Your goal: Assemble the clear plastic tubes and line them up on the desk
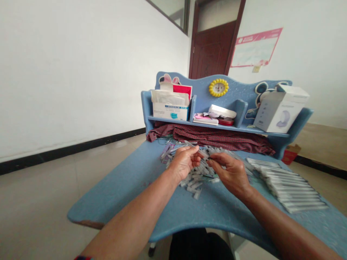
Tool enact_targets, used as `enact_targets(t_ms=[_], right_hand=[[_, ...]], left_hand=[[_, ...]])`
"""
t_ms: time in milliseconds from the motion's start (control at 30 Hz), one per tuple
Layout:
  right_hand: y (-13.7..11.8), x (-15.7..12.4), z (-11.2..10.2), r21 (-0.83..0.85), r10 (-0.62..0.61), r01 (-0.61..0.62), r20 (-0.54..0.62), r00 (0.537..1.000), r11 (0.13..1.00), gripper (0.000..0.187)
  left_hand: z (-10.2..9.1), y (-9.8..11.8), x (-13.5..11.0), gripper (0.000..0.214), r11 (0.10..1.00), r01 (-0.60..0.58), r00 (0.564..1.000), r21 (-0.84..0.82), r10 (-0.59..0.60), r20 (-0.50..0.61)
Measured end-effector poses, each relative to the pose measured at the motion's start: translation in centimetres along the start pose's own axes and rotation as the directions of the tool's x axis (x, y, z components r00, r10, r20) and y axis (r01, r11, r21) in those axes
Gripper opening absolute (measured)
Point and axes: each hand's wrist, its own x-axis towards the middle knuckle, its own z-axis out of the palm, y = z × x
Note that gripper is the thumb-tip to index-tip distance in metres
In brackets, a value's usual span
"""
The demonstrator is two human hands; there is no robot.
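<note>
My left hand (185,159) and my right hand (229,169) meet over a loose heap of small grey plastic tubes (199,177) in the middle of a blue desk (130,187). Both hands are curled in a pinch. Between their fingertips runs a thin tube (204,155), held at both ends. To the right, a neat row of long grey tubes (288,186) lies side by side on the desk.
A red checked cloth (217,139) lies at the back of the desk under a blue shelf (206,124). On the shelf are a mask box (170,108), books, a white box (280,110) and a yellow clock (218,87). A brown door (214,47) stands behind.
</note>
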Motion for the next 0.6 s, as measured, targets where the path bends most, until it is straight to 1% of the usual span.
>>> enact_targets(t_ms=[200,367,600], right_hand=[[0.02,0.05,-0.22,-0.091,-0.048,0.048,-0.003,0.999,0.995,0.013],[-0.15,-0.02,-0.43,-0.137,-0.045,0.046,0.007,0.999,0.990,0.014],[-0.51,-0.22,-0.56,-0.211,-0.026,0.043,0.082,0.996,0.977,0.016]], left_hand=[[0.17,-0.09,-0.08,0.014,1.000,-0.007,1.000,-0.001,0.007,-0.015],[0.00,-0.10,-0.01,0.013,1.000,-0.013,1.000,0.018,0.013,0.003],[-0.01,-0.30,0.10,0.013,0.999,-0.035,0.999,0.042,0.035,0.008]])
